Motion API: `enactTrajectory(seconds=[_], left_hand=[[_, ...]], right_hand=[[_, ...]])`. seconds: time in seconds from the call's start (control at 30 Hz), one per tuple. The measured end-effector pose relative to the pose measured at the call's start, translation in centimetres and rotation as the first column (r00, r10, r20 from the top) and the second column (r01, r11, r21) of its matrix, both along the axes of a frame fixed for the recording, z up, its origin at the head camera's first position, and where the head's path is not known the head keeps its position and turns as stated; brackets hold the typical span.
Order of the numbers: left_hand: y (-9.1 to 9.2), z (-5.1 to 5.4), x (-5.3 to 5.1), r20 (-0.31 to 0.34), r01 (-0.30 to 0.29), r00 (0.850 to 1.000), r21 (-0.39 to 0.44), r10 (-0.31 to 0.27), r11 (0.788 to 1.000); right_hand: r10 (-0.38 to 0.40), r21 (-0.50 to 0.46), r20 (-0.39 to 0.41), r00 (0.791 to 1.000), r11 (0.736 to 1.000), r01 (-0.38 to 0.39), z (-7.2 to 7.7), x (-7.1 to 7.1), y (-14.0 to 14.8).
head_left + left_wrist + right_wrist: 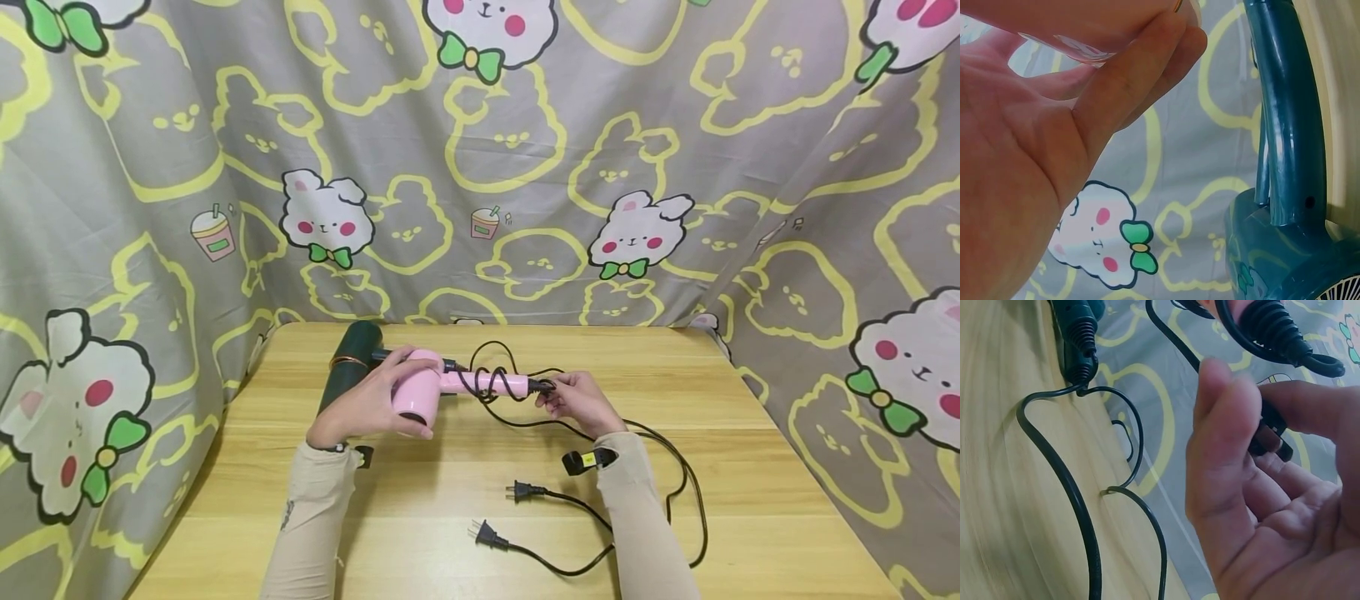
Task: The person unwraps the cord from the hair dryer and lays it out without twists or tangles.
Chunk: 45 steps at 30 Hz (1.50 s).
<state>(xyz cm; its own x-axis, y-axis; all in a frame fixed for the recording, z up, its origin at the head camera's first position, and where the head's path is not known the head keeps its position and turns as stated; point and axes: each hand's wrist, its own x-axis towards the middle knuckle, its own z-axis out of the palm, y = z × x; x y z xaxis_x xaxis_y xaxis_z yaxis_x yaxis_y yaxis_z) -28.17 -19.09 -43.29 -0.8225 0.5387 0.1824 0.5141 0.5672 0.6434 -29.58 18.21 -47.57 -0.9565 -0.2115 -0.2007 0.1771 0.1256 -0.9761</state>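
A pink hair dryer (417, 392) is held above the table, its handle pointing right. My left hand (363, 408) grips its round head, thumb on the near side. A black cord (512, 383) is looped loosely around the pink handle. At the handle's end my right hand (581, 404) pinches the cord; in the right wrist view a small black piece (1269, 431) shows between thumb and fingers, its kind unclear. A dark green hair dryer (351, 367) lies behind my left hand, partly covered by it.
Two black plugs, a nearer one (489, 535) and a farther one (528, 491), lie on the wooden table (420, 550). Their cords curve round to the right (701, 508). A patterned curtain (480, 175) surrounds the table's back and sides.
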Motion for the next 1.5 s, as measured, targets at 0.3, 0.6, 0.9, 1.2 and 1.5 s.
enactTrajectory(seconds=[0.3,0.6,0.9,1.2,1.5], left_hand=[[0.0,0.0,0.1,0.023,-0.01,1.0,-0.003,0.01,1.0],[0.0,-0.1,0.0,0.029,-0.007,1.0,-0.006,0.007,1.0],[0.0,0.0,0.1,0.032,-0.004,0.999,-0.003,0.004,1.0],[-0.1,0.0,0.1,0.033,-0.002,0.999,-0.01,0.002,1.0],[-0.3,0.0,0.0,0.013,0.004,1.0,0.002,-0.004,1.0]], right_hand=[[-0.072,-0.05,-0.014,0.997,0.996,0.071,0.5,-0.1,0.1],[-0.135,-0.087,-0.049,0.99,0.988,0.131,0.8,0.1,0.0],[-0.182,-0.143,-0.075,0.98,0.975,0.171,1.3,0.3,0.4],[-0.176,-0.151,-0.095,0.98,0.975,0.16,1.7,0.4,0.5],[-0.184,-0.123,-0.119,0.976,0.978,0.169,2.6,1.0,0.5]])
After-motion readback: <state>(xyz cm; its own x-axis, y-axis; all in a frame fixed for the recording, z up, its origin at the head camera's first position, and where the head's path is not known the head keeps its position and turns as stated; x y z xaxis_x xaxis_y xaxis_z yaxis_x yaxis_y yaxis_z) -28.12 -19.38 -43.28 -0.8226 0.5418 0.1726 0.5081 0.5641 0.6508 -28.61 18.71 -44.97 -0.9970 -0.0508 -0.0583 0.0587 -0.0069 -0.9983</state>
